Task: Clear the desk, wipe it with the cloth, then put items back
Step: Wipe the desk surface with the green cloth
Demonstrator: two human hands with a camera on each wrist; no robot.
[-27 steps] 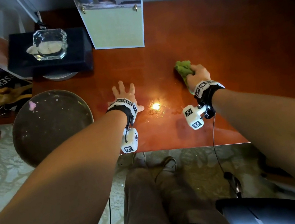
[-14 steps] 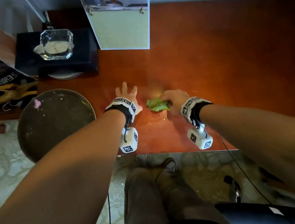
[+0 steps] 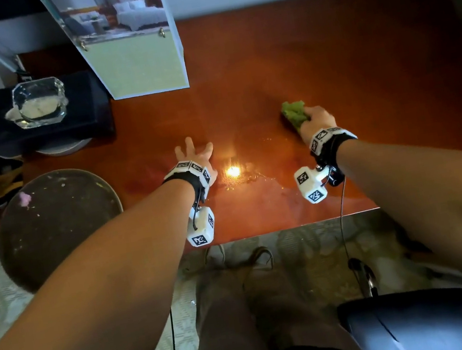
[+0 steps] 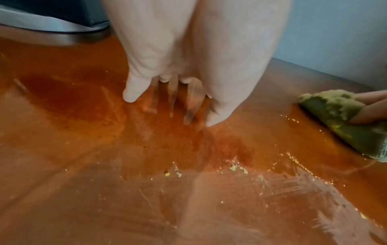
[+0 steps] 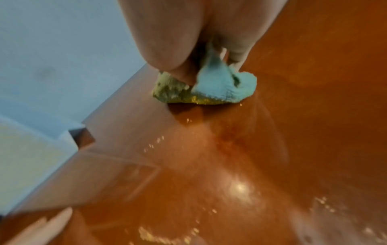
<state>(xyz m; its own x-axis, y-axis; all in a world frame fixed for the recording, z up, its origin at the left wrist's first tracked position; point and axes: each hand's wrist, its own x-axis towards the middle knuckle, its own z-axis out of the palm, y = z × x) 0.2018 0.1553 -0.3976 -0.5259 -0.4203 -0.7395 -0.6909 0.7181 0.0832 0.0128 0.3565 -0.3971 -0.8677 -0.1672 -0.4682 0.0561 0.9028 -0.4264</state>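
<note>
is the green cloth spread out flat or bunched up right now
Bunched up. The green cloth is a crumpled wad under the right hand, whose fingers curl over it on the desk.

In your head view the room is dim and warm-toned. A single small hot spot of glare (image 3: 233,171) sits on the glossy surface (image 3: 328,71) at centre frame, indicating a light source overhead. Wet streaks near it glint. Your forearms at the lower corners appear stretched by wide-angle distortion, and the frame's lower edge falls into shadow. In your left wrist view, focus is fair; the fingers (image 4: 134,92) cast soft reflections on the surface. Your right wrist view is motion-blurred throughout, with a diffuse highlight (image 5: 240,187) at lower right and a pale wall at upper left.
</note>
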